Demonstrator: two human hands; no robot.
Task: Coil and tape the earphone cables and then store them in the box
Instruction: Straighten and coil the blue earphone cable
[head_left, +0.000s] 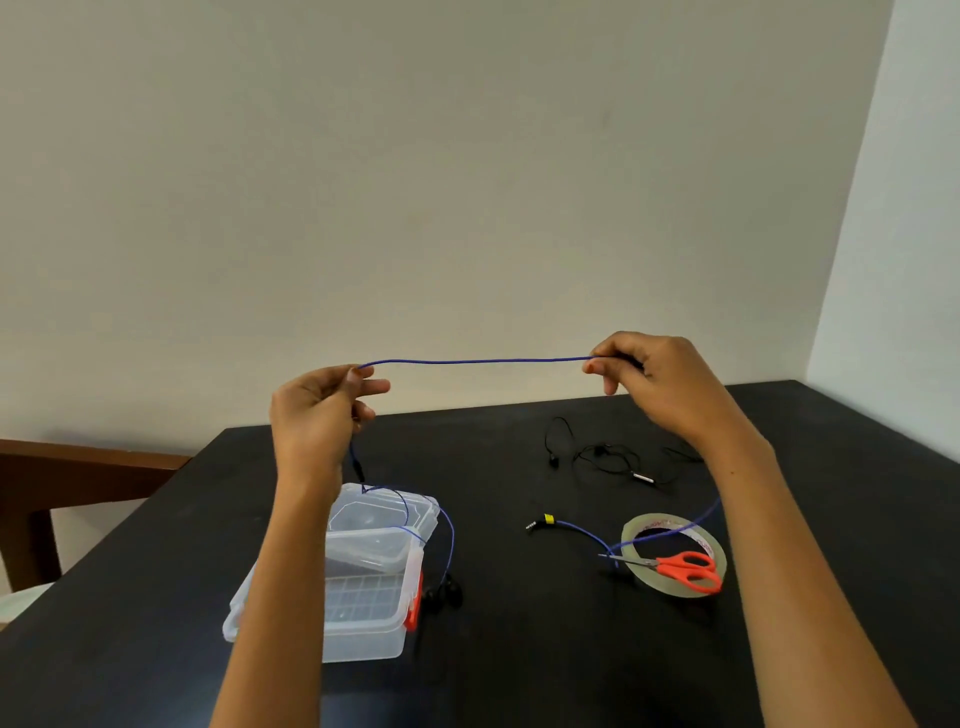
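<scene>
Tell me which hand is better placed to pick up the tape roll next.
Right, probably. The tape roll, with the scissors on it, lies on the side of the right hand; the left hand is over the box. Both pinch the blue cable.

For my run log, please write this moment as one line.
left hand pinches thin blue earphone cable | right hand pinches it | cable stretched between hands, uncoiled | black earphone cable loose on black table

Plain pale wall; black table; brown wooden chair left.
</scene>
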